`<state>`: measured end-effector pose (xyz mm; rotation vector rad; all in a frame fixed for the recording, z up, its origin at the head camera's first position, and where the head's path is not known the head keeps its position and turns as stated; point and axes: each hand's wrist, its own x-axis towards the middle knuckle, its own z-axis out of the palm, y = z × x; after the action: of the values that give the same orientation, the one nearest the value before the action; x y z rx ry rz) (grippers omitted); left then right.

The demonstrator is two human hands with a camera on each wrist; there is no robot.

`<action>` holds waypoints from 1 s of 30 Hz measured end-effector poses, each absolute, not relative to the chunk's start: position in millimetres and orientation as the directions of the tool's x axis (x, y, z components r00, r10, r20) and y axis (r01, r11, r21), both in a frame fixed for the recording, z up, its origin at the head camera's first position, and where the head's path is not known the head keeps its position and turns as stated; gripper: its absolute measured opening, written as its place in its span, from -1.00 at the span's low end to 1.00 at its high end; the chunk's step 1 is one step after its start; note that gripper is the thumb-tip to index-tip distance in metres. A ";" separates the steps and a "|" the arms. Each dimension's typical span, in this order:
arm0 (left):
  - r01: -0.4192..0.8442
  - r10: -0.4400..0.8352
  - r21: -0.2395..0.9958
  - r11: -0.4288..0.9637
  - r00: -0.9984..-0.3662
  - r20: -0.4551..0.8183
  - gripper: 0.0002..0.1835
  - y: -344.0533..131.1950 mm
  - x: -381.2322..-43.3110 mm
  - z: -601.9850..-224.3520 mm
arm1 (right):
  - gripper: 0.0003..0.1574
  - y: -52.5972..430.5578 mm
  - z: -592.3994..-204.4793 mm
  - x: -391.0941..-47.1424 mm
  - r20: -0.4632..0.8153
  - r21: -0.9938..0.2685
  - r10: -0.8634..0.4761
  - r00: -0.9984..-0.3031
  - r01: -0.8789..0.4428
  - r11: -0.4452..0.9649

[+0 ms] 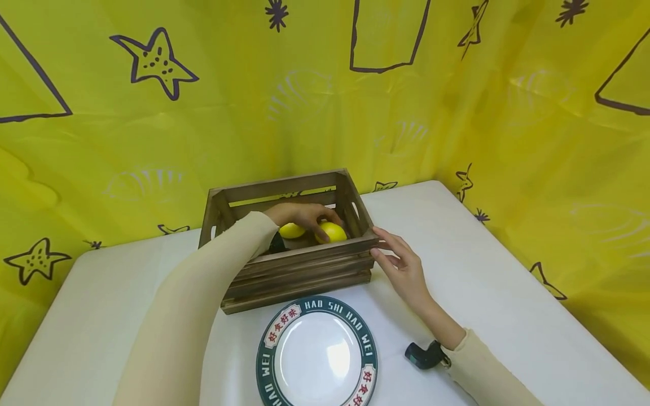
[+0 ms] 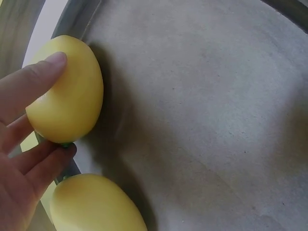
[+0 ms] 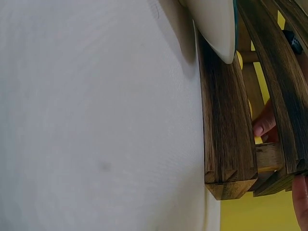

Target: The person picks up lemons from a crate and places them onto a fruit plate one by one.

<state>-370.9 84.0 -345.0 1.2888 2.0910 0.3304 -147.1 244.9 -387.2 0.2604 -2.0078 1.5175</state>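
In the head view a brown slatted wooden crate [image 1: 299, 261] stands on the table. My left hand [image 1: 304, 215] reaches down inside it and holds a smooth yellow oval fruit [image 1: 335, 232] near the crate's right end. The left wrist view shows the thumb across this fruit [image 2: 72, 91] and the other fingers behind and below it, by its small green stem end. A second yellow fruit [image 1: 291, 230] lies beside it on the crate floor. My right hand [image 1: 408, 276] grips the crate's front right corner, thumb on the front slat and fingers at the side.
A white plate [image 1: 317, 355] with a green lettered rim lies on the white table [image 1: 122, 293] just in front of the crate. A black wrist device [image 1: 425, 356] sits at the right forearm. Behind hangs a yellow curtain [image 1: 228, 129] with drawn starfish.
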 end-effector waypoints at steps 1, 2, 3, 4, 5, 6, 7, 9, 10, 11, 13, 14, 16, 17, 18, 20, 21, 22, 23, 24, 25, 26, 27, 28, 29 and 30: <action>0.701 0.864 0.520 0.488 -0.304 -0.401 -0.41 83.9 -370.8 -345.4 | -0.48 244.9 -387.2 -147.1 0.568 -0.807 0.195 -0.800 -0.493 0.325; 0.702 0.863 0.518 0.488 -0.303 -0.403 -0.40 83.7 -370.7 -345.7 | -0.48 244.8 -387.3 -147.0 0.568 -0.806 0.193 -0.800 -0.494 0.325; 0.705 0.864 0.516 0.487 -0.302 -0.402 -0.40 83.6 -370.4 -345.6 | -0.48 244.7 -387.4 -147.0 0.568 -0.807 0.193 -0.800 -0.494 0.325; 0.707 0.864 0.514 0.486 -0.303 -0.401 -0.40 83.5 -370.3 -345.7 | -0.48 244.7 -387.7 -147.1 0.569 -0.806 0.192 -0.800 -0.495 0.324; 0.709 0.864 0.511 0.486 -0.303 -0.401 -0.40 83.5 -370.3 -345.7 | -0.48 244.6 -387.8 -147.2 0.568 -0.806 0.192 -0.800 -0.494 0.326; 0.711 0.863 0.507 0.487 -0.305 -0.402 -0.40 83.6 -370.3 -345.8 | -0.48 244.6 -387.9 -147.3 0.569 -0.805 0.192 -0.800 -0.494 0.327; 0.710 0.862 0.506 0.489 -0.307 -0.403 -0.40 83.9 -370.3 -346.0 | -0.47 244.6 -388.1 -147.3 0.570 -0.804 0.192 -0.799 -0.495 0.329; 0.713 0.860 0.500 0.492 -0.310 -0.405 -0.40 84.1 -369.8 -345.8 | -0.47 244.8 -388.3 -147.5 0.572 -0.802 0.192 -0.797 -0.496 0.332; 0.712 0.858 0.497 0.496 -0.313 -0.408 -0.39 84.5 -369.9 -345.9 | -0.47 244.9 -388.2 -147.6 0.574 -0.801 0.193 -0.796 -0.497 0.333; 0.711 0.856 0.495 0.500 -0.316 -0.410 -0.39 84.8 -369.9 -346.1 | -0.47 245.0 -388.2 -147.5 0.575 -0.800 0.193 -0.795 -0.498 0.334; 0.709 0.855 0.497 0.501 -0.317 -0.410 -0.39 85.0 -369.8 -346.6 | -0.47 245.0 -388.1 -147.3 0.578 -0.798 0.192 -0.793 -0.501 0.336; 0.709 0.856 0.498 0.499 -0.316 -0.408 -0.39 85.1 -369.8 -346.8 | -0.47 245.1 -388.1 -147.3 0.580 -0.796 0.192 -0.791 -0.502 0.337; 0.708 0.860 0.504 0.495 -0.314 -0.402 -0.40 85.5 -370.3 -347.0 | -0.47 245.1 -388.0 -147.2 0.585 -0.793 0.194 -0.787 -0.506 0.338; 0.708 0.862 0.507 0.491 -0.312 -0.399 -0.40 85.5 -370.4 -346.8 | -0.48 245.1 -387.9 -147.2 0.587 -0.792 0.194 -0.786 -0.508 0.339; 0.710 0.864 0.507 0.488 -0.311 -0.396 -0.41 85.4 -370.6 -346.5 | -0.48 245.1 -387.9 -147.2 0.588 -0.792 0.194 -0.785 -0.509 0.337; 0.715 0.867 0.507 0.481 -0.306 -0.392 -0.42 84.9 -370.8 -346.0 | -0.48 244.9 -388.1 -146.9 0.589 -0.791 0.192 -0.785 -0.512 0.334; 0.720 0.870 0.505 0.476 -0.302 -0.390 -0.43 84.6 -371.0 -346.0 | -0.48 244.9 -388.4 -146.8 0.590 -0.791 0.190 -0.785 -0.514 0.331; 0.725 0.874 0.504 0.469 -0.296 -0.386 -0.43 84.3 -371.0 -345.9 | -0.48 244.9 -388.7 -146.7 0.590 -0.791 0.188 -0.785 -0.515 0.329; 0.731 0.879 0.505 0.459 -0.291 -0.378 -0.43 84.1 -371.1 -345.7 | -0.48 244.8 -389.0 -146.6 0.590 -0.791 0.186 -0.786 -0.516 0.327; 0.734 0.886 0.510 0.448 -0.286 -0.366 -0.42 84.1 -371.4 -345.7 | -0.48 244.9 -389.3 -146.5 0.591 -0.790 0.184 -0.786 -0.518 0.328; 0.734 0.892 0.518 0.439 -0.285 -0.352 -0.42 84.1 -371.6 -345.5 | -0.48 245.0 -389.5 -146.4 0.592 -0.789 0.183 -0.785 -0.519 0.329; 0.735 0.898 0.525 0.429 -0.286 -0.334 -0.42 84.2 -371.9 -345.2 | -0.47 245.1 -389.6 -146.4 0.594 -0.788 0.183 -0.784 -0.520 0.329; 0.734 0.905 0.534 0.418 -0.287 -0.314 -0.41 84.4 -372.3 -344.7 | -0.47 245.2 -389.7 -146.5 0.595 -0.787 0.182 -0.783 -0.522 0.330; 0.733 0.911 0.543 0.409 -0.291 -0.293 -0.41 84.5 -373.0 -344.2 | -0.47 245.3 -389.6 -146.5 0.595 -0.787 0.181 -0.783 -0.522 0.330; 0.733 0.914 0.547 0.404 -0.298 -0.275 -0.40 84.5 -373.6 -343.6 | -0.47 245.3 -389.5 -146.5 0.596 -0.786 0.180 -0.782 -0.523 0.331; 0.730 0.915 0.552 0.403 -0.306 -0.262 -0.40 84.4 -374.4 -342.9 | -0.47 245.4 -389.2 -146.5 0.598 -0.784 0.178 -0.782 -0.523 0.334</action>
<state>-374.4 84.4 -342.9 1.3974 2.1238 0.4504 -146.5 245.4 -389.2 0.3022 -1.9963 1.4940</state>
